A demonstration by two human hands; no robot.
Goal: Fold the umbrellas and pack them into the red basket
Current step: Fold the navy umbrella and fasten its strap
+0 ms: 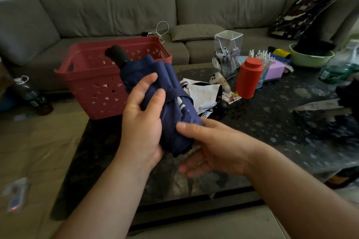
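A folded navy blue umbrella (167, 91) with a black handle pointing up and to the left is held over the table, its strap wrapped round the canopy. My left hand (142, 122) grips its middle with fingers curled over the fabric. My right hand (211, 145) holds its lower end, thumb on top and fingers underneath. The red basket (93, 85) stands on the table's far left corner, just behind the umbrella. A second umbrella (204, 95), white with black trim, lies on the table behind my hands.
The dark speckled table (272, 122) carries an orange canister (248, 77), a clear pen holder (228, 52), a pink box, a green bowl (310, 56) and a bottle at the right. A grey sofa (116, 11) runs behind. A bottle stands on the floor at left.
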